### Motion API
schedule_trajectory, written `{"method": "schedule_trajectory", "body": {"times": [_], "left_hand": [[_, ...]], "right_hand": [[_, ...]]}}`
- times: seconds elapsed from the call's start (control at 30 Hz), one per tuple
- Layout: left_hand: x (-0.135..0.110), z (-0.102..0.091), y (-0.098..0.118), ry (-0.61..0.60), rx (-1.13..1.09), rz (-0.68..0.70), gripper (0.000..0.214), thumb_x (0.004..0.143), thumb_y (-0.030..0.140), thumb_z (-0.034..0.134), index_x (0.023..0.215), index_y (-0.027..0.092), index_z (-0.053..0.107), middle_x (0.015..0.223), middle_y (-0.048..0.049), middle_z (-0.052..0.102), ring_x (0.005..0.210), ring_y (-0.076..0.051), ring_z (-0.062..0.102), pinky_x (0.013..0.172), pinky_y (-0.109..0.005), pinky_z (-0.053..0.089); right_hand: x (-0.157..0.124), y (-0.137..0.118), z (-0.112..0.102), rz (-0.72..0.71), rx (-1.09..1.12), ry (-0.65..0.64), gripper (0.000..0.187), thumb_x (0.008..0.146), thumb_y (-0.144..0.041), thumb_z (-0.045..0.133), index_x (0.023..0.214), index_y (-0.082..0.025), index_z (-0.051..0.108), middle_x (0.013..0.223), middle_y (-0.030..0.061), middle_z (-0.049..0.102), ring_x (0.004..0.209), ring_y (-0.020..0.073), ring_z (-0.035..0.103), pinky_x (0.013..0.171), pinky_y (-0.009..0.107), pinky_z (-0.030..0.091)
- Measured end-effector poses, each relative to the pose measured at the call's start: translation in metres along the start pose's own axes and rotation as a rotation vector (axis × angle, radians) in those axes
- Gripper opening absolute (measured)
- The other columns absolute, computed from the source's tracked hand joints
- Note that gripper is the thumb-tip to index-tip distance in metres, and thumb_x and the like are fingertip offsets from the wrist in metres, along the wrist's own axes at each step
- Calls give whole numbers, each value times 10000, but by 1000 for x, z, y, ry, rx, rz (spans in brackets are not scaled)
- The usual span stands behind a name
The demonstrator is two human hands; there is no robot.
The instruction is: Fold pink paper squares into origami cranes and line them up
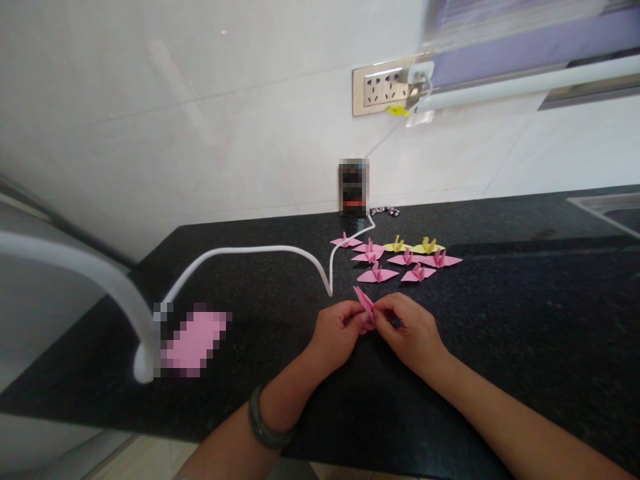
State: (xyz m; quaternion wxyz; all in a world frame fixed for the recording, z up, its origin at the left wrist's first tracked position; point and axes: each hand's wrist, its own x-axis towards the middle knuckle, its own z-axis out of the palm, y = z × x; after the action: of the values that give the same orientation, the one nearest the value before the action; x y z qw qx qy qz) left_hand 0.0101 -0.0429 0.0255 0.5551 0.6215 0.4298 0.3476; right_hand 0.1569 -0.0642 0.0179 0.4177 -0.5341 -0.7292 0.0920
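Note:
Between my two hands is a piece of folded pink paper [365,302], narrow and pointed at its upper end. My left hand [340,331] pinches its lower left part, fingers closed. From the other side my right hand [407,327] grips it between thumb and forefinger. The fingertips hide the lower folds. Just beyond my hands stand several pink paper cranes [377,274] in loose rows on the dark counter [280,293]. Two yellow paper cranes [427,246] sit at the back of the group.
A white cable [260,249] runs across the counter from a blurred dark device [353,187] by the wall. At left lies a blurred pink patch [197,340] beside a thick white curved tube [115,293]. A wall socket [387,87] and a sink edge [600,200] are at right.

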Motion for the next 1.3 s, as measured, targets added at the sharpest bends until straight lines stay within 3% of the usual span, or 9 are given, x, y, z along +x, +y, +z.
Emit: {"method": "schedule_trajectory", "body": {"times": [0.47,0.67,1.07,1.3], "left_hand": [[1,1,-3,80,-42,-35,178,707,288,510,734,128,584,659,-32,620,604,-117,584,575,-232,474],[-1,2,-2,77,63,21,198,732,298,484,743,135,597,645,-22,608,585,-108,570,566,-219,473],[-2,-1,-3,67,249,92,252,778,299,408,848,166,610,750,-37,631,688,-135,578,650,-243,461],[-3,-3,4,73,337,152,214,766,267,427,785,174,619,756,-24,637,697,-131,568,671,-232,435]], "right_hand": [[-2,-4,3,-92,20,8,111,751,-158,464,750,-171,575,721,49,579,694,141,534,645,269,439],[-1,-5,3,-64,-16,21,104,733,-139,479,696,-165,573,703,53,575,663,142,535,628,276,446],[-2,-1,4,-122,-16,18,138,750,-182,477,775,-187,613,765,59,604,714,150,557,670,290,470],[-1,-4,2,-100,-11,12,133,738,-158,469,740,-173,601,726,53,600,687,143,554,644,271,458]]}}
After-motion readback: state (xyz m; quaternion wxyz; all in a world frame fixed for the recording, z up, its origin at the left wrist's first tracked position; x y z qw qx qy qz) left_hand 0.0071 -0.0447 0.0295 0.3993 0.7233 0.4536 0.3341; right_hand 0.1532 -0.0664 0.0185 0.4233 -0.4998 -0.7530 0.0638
